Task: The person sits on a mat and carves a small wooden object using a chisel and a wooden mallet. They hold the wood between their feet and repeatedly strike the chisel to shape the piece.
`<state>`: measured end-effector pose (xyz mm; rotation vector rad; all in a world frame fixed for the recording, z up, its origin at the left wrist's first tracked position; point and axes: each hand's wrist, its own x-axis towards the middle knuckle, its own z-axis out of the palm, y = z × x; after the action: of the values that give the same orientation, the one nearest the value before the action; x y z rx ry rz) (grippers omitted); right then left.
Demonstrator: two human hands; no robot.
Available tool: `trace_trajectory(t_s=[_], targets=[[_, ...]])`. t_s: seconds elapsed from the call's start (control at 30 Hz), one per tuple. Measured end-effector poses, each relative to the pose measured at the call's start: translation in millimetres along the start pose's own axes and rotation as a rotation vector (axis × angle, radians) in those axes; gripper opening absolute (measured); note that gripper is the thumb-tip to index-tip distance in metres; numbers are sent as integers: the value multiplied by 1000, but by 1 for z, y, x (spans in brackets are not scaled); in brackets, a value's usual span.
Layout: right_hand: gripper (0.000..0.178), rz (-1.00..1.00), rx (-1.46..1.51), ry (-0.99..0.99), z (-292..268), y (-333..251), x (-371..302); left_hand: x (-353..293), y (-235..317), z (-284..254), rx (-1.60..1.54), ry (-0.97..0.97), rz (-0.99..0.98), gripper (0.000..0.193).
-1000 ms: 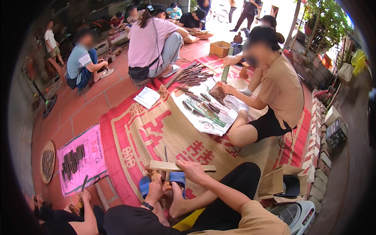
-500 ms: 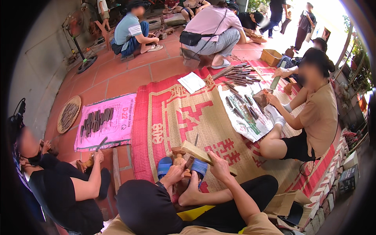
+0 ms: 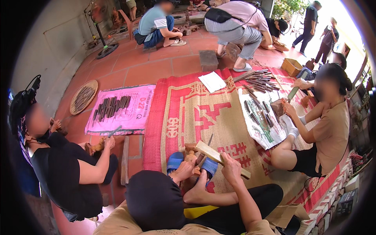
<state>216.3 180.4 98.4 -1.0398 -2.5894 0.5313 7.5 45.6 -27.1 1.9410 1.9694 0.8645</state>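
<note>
Near the mat's front edge, my left hand [image 3: 185, 170] closes round a chisel [image 3: 199, 160], whose brown handle end shows. Just beyond those fingers stands a small light-brown wood carving [image 3: 190, 157], between two blue slippers [image 3: 175, 161]. My right hand [image 3: 232, 168] grips a long pale wooden mallet [image 3: 209, 151]; its far end lies over the chisel handle, and I cannot tell if they touch. My fingers partly hide the carving and the chisel's blade. A thin pointed tool [image 3: 210, 139] lies on the mat just past the mallet.
Chisels lie in rows on a pink sack [image 3: 135, 115] at left, on a white sack [image 3: 250, 135] at right, and in a round basket [image 3: 94, 85]. Close by, a person in black [image 3: 66, 172] sits left and one in tan [image 3: 333, 127] right, both working wood.
The view has shifted, so the scene sits further right. Both my hands keep their holds near the carving. The person in pink at the back has risen from a low seat and bends forward.
</note>
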Motion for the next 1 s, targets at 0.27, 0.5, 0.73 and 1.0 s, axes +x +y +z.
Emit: trace_trajectory(t_s=[0.27,0.5,0.73,1.0], targets=[[37,60,126,-45,2,-4,-3,-4,-1,-8,-158,13,-141,44],[33,64,186,36,2,0,-6,7,2,-1,-40,-83,-64,56],[24,-40,50,90,4,0,-2,-1,-4,0,-39,-25,-102,55],[24,0,57,45,9,4,-4,-10,-22,19,-408,153,-329,38]])
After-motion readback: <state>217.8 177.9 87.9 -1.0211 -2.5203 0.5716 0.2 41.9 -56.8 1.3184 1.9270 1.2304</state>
